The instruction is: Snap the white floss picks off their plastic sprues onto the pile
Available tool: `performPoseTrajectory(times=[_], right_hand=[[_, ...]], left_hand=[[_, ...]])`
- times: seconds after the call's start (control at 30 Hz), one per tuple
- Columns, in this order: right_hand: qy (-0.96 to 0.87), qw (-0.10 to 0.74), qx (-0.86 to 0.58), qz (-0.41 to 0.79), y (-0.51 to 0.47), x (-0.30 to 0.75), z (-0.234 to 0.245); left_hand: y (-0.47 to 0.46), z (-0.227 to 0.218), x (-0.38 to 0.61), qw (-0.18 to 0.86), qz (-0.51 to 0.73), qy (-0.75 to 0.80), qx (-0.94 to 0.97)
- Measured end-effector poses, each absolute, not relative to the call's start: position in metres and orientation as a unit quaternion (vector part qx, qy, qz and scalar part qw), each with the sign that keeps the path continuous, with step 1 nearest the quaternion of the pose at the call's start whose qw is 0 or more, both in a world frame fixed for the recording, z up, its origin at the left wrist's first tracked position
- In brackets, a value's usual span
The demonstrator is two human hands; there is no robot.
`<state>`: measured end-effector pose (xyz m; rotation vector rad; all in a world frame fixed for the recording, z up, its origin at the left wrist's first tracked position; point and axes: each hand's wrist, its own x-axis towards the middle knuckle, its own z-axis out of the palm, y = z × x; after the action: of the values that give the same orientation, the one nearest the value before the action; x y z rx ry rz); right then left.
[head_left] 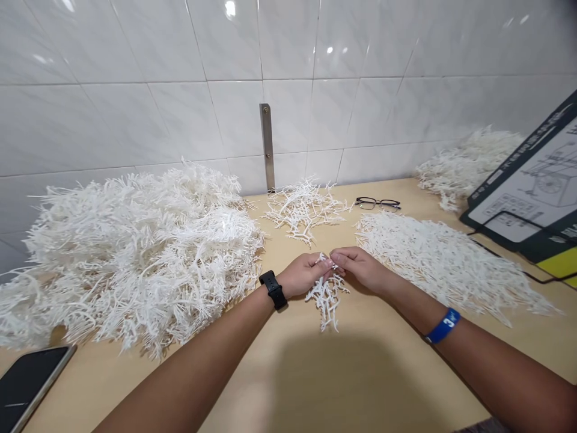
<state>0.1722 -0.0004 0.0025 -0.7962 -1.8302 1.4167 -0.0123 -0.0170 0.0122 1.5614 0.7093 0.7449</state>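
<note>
Between both hands, over the pale tabletop, a white branching sprig was held near its top, its lower twigs left hanging; by the left hand it was pinched with thumb closed on curled fingers, and by the right hand a small end was nipped, that grip partly hidden. Snapping of the thin stems was judged likeliest if the two pinches were pulled or twisted unevenly. Loose pieces in the flat pile could also be dragged astray by the right forearm, held close alongside.
</note>
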Motion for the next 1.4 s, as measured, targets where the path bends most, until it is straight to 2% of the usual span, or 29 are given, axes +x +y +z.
performPoseTrajectory(times=[0.33, 0.4, 0.53, 0.6, 0.73, 0.83, 0.93, 1.0, 1.07, 1.17, 1.27, 1.33, 1.4], right_hand=[[-0.604, 0.382, -0.272, 0.645, -0.005, 0.162, 0.002], [-0.574, 0.419, -0.259, 0.654, -0.002, 0.164, 0.006], [-0.518, 0.561, -0.307, 0.568, 0.008, 0.179, 0.014], [-0.540, 0.587, -0.369, 0.478, 0.015, 0.189, 0.021], [-0.652, 0.527, -0.468, 0.279, 0.027, 0.211, 0.042], [-0.727, 0.382, -0.551, 0.149, 0.034, 0.230, 0.058], [-0.746, 0.259, -0.597, 0.138, 0.035, 0.251, 0.064], [-0.746, 0.244, -0.607, 0.126, 0.031, 0.268, 0.062], [-0.747, 0.266, -0.601, 0.099, 0.024, 0.286, 0.058], [-0.710, 0.371, -0.584, 0.134, 0.005, 0.303, 0.052], [-0.604, 0.506, -0.552, 0.273, -0.022, 0.297, 0.043], [-0.532, 0.528, -0.515, 0.415, -0.041, 0.280, 0.033], [-0.484, 0.509, -0.479, 0.527, -0.055, 0.257, 0.022]], left_hand=[[-0.013, 0.007, -0.017, 0.648, 0.327, 0.262, 0.636], [-0.013, 0.006, -0.018, 0.668, 0.344, 0.248, 0.612], [-0.011, 0.007, -0.019, 0.709, 0.368, 0.224, 0.559], [-0.010, 0.007, -0.018, 0.716, 0.365, 0.252, 0.539], [-0.011, 0.009, -0.016, 0.716, 0.367, 0.299, 0.514], [-0.013, 0.012, -0.016, 0.711, 0.375, 0.306, 0.511], [-0.014, 0.013, -0.016, 0.708, 0.373, 0.312, 0.512], [-0.015, 0.014, -0.016, 0.708, 0.370, 0.313, 0.514], [-0.014, 0.013, -0.015, 0.708, 0.370, 0.313, 0.514], [-0.014, 0.013, -0.015, 0.709, 0.373, 0.315, 0.510], [-0.014, 0.012, -0.014, 0.710, 0.377, 0.314, 0.506], [-0.014, 0.012, -0.014, 0.706, 0.379, 0.315, 0.508], [-0.015, 0.011, -0.013, 0.704, 0.377, 0.317, 0.512]])
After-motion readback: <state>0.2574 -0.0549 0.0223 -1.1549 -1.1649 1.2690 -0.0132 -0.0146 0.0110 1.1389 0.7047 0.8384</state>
